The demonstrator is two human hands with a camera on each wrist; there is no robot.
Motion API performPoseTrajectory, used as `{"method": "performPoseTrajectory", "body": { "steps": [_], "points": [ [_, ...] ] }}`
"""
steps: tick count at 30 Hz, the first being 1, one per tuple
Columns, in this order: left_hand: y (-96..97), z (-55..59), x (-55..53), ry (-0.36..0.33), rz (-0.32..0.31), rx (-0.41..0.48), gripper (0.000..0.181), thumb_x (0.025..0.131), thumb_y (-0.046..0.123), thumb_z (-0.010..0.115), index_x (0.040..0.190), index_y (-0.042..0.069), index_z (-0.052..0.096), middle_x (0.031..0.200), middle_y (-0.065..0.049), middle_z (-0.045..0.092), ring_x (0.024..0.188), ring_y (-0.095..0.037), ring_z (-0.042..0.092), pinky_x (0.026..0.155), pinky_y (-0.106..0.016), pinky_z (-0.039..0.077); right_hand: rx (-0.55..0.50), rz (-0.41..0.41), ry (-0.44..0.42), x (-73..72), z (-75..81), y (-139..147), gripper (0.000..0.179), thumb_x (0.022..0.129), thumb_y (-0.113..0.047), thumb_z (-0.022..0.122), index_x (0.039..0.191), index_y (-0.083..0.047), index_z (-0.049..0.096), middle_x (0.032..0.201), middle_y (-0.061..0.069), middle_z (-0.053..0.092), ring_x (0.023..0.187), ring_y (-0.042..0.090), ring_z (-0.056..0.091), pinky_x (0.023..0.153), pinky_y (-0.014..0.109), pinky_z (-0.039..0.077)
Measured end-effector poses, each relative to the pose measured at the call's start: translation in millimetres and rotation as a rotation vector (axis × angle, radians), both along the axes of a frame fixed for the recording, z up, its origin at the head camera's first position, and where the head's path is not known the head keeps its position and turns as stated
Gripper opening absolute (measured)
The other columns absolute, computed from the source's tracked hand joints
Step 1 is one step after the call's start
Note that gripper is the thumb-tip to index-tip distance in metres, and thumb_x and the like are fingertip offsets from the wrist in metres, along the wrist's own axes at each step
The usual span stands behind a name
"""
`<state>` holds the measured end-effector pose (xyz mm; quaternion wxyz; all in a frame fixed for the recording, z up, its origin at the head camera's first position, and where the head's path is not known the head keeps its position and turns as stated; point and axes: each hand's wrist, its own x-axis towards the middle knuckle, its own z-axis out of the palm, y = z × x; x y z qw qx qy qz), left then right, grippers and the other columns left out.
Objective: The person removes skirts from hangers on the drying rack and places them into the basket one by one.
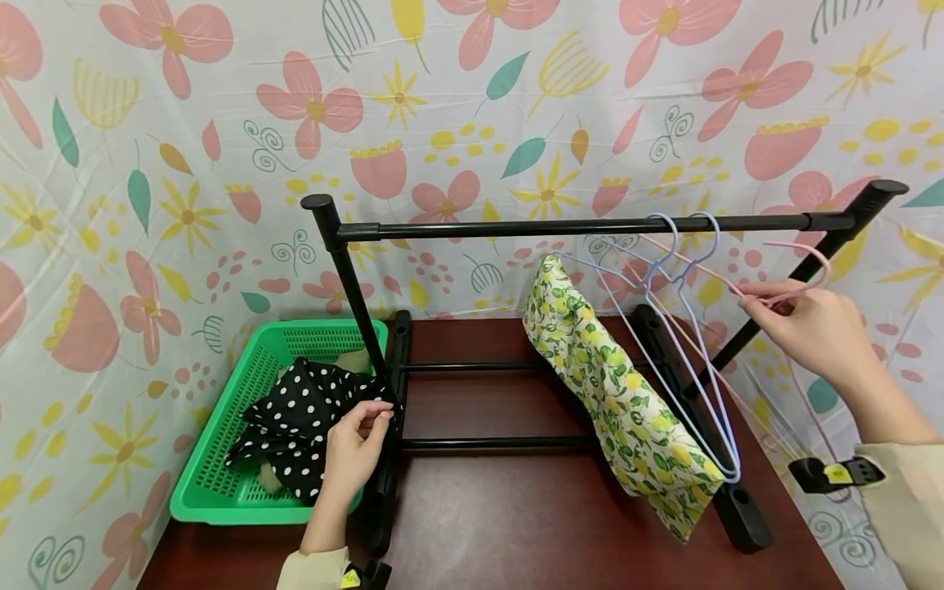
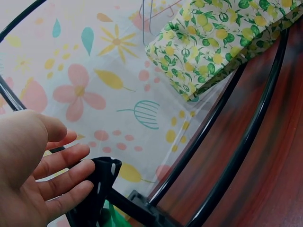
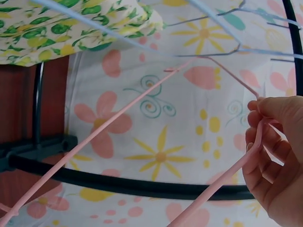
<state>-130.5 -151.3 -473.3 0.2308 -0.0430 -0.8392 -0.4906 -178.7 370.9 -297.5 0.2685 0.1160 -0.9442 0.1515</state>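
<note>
Pink hanger [image 3: 211,190] sits at right of frame, pinched near its hook by the right hand [image 1: 814,328], seemingly to keep the hook free beside the rail [image 1: 516,229] where lavender hangers [image 1: 717,237] and a lemon-print cloth [image 1: 615,393] hang. Left hand [image 1: 356,447], fingers loosely bent, is at the black polka-dot cloth [image 1: 302,426], no grip evident; that cloth lies over olive fabric [image 1: 356,361] in the green basket [image 1: 251,515], lower left, probably for easy reach.

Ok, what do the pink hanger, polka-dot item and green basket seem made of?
Pink hanger: smooth plastic or coated wire; its even colour fits both. Polka-dot item: fairly matte fabric, probably; it bunches in soft folds. Green basket: likely moulded plastic, slight sheen; uniform colour, perforated walls.
</note>
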Motion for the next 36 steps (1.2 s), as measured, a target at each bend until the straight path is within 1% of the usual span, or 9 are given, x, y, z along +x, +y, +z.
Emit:
{"method": "performPoseTrajectory", "body": {
  "steps": [2,4,9,14,20,24,27,31,36],
  "points": [
    [1.5,0.9,-0.8,0.006,-0.004,-0.002,0.012,0.084,0.002,0.062,0.090,0.008,0.070,0.082,0.003,0.070,0.067,-0.004,0.062,0.061,-0.011,0.047,0.009,0.018,0.003,-3.8,4.0,-3.6,0.021,0.086,-0.019,0.063,0.099,-0.005,0.072,0.046,-0.005,0.040,0.033,0.000,0.015,0.034,0.023,0.016],
    [3.1,3.0,-1.0,0.009,-0.012,-0.003,0.012,0.084,0.003,0.062,0.090,0.009,0.070,0.082,0.003,0.070,0.068,-0.004,0.062,0.060,-0.012,0.047,0.010,0.031,0.004,-7.4,8.1,-6.9,0.021,0.087,-0.019,0.062,0.099,-0.004,0.072,0.047,-0.002,0.047,0.033,0.000,0.016,0.034,0.023,0.016],
    [6.8,7.9,-2.5,0.009,-0.023,-0.016,0.013,0.085,0.006,0.063,0.091,0.016,0.069,0.084,0.006,0.070,0.069,-0.005,0.063,0.059,-0.013,0.047,0.017,0.036,0.009,-15.9,17.2,-14.7,0.021,0.086,-0.019,0.062,0.097,-0.004,0.072,0.058,0.008,0.062,0.038,-0.004,0.028,0.038,0.023,0.022],
    [8.3,11.9,-5.4,0.011,-0.021,-0.025,0.014,0.086,0.008,0.063,0.091,0.020,0.069,0.083,0.007,0.069,0.069,-0.005,0.062,0.059,-0.013,0.047,0.054,0.032,-0.007,-23.1,22.6,-20.3,0.021,0.087,-0.021,0.062,0.097,-0.007,0.073,0.065,0.012,0.066,0.041,-0.001,0.035,0.039,0.025,0.024],
    [9.5,18.2,-8.4,-0.003,-0.029,-0.024,0.014,0.086,0.008,0.062,0.092,0.018,0.069,0.084,0.007,0.069,0.068,-0.005,0.062,0.058,-0.016,0.047,0.088,0.021,-0.050,-29.3,24.7,-25.6,0.023,0.088,-0.023,0.059,0.096,-0.007,0.072,0.058,0.007,0.062,0.038,0.008,0.032,0.039,0.028,0.024],
    [10.8,21.4,-10.2,0.005,-0.031,-0.039,0.015,0.086,0.007,0.062,0.092,0.019,0.069,0.083,0.007,0.069,0.068,-0.004,0.061,0.058,-0.018,0.048,0.094,-0.006,-0.106,-31.8,26.4,-27.0,0.027,0.090,-0.028,0.056,0.095,-0.006,0.072,0.046,0.002,0.050,0.036,0.012,0.028,0.037,0.028,0.023],
    [12.0,23.9,-11.5,0.021,-0.036,-0.044,0.013,0.086,0.007,0.062,0.092,0.016,0.069,0.083,0.006,0.069,0.067,-0.004,0.061,0.060,-0.018,0.049,0.094,-0.019,-0.151,-34.1,26.7,-27.0,0.032,0.091,-0.031,0.054,0.093,-0.005,0.072,0.041,0.000,0.042,0.034,0.014,0.027,0.036,0.028,0.023],
    [12.9,25.6,-13.2,0.036,-0.044,-0.043,0.011,0.086,0.008,0.062,0.092,0.015,0.069,0.084,0.005,0.069,0.068,-0.004,0.061,0.061,-0.019,0.049,0.093,-0.014,-0.183,-37.8,25.2,-27.1,0.033,0.091,-0.031,0.054,0.091,-0.003,0.072,0.043,-0.001,0.048,0.032,0.014,0.028,0.035,0.028,0.024],
    [13.2,26.9,-13.6,0.044,-0.047,-0.049,0.012,0.087,0.010,0.062,0.092,0.019,0.068,0.084,0.006,0.069,0.067,-0.004,0.061,0.057,-0.019,0.047,0.083,-0.010,-0.210,-40.8,24.2,-27.2,0.033,0.091,-0.031,0.053,0.094,-0.003,0.071,0.047,0.000,0.052,0.034,0.014,0.027,0.035,0.028,0.024]
  ]
}}
